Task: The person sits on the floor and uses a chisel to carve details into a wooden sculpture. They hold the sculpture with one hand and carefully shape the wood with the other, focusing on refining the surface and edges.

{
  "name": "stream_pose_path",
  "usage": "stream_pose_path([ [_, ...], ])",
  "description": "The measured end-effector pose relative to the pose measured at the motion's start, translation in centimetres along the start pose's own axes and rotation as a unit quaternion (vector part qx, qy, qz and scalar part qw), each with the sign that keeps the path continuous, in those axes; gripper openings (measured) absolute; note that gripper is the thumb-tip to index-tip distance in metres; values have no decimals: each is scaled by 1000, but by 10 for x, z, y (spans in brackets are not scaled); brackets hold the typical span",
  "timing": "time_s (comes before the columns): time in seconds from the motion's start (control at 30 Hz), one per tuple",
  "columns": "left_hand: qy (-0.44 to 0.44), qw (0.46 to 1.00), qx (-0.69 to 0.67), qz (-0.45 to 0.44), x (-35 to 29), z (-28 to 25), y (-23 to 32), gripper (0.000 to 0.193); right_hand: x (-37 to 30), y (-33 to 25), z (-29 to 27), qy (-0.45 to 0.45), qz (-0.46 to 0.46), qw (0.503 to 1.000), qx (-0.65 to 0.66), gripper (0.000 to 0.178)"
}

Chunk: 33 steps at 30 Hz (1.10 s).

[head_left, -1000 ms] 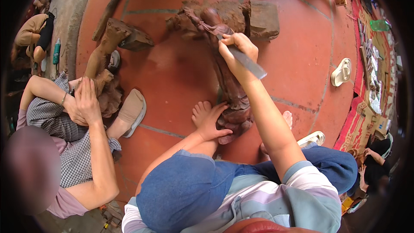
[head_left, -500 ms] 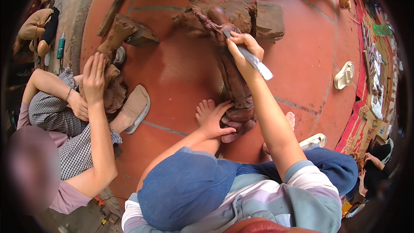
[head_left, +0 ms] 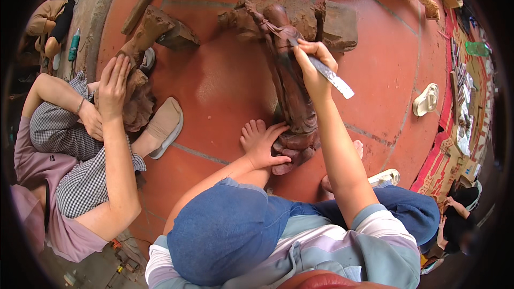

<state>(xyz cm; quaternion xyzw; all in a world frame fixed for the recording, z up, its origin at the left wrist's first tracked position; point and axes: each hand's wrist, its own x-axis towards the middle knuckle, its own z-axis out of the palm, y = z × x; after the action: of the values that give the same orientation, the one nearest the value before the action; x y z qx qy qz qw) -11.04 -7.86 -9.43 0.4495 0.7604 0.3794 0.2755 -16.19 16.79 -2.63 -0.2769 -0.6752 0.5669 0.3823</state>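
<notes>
Gripping a flat metal blade [head_left: 333, 77], the right hand [head_left: 317, 63] keeps its fingers closed around it, the tip at the upper part of a dark carved wooden figure [head_left: 294, 104]. Thumb and fingers spread wide, the left hand [head_left: 263, 153] rests against the figure's lower end. Its upper end lies over a rough log [head_left: 235, 23] on the red tiled floor [head_left: 225, 85]; leftward, a co-worker's hand [head_left: 111, 88] is at another carving [head_left: 140, 108].
</notes>
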Motion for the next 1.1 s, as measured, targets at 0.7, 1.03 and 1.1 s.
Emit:
stream_pose_path([
  [0.7,-41,985,-165,23,-1,1,-2,93,12,-13,8,-39,-46,998,2,6],
  [1.03,68,989,133,-19,-14,-20,29,88,0,32,2,-64,9,996,62,11],
  [1.1,38,990,126,-46,-13,-17,26,86,-1,33,0,-64,0,996,56,11],
])
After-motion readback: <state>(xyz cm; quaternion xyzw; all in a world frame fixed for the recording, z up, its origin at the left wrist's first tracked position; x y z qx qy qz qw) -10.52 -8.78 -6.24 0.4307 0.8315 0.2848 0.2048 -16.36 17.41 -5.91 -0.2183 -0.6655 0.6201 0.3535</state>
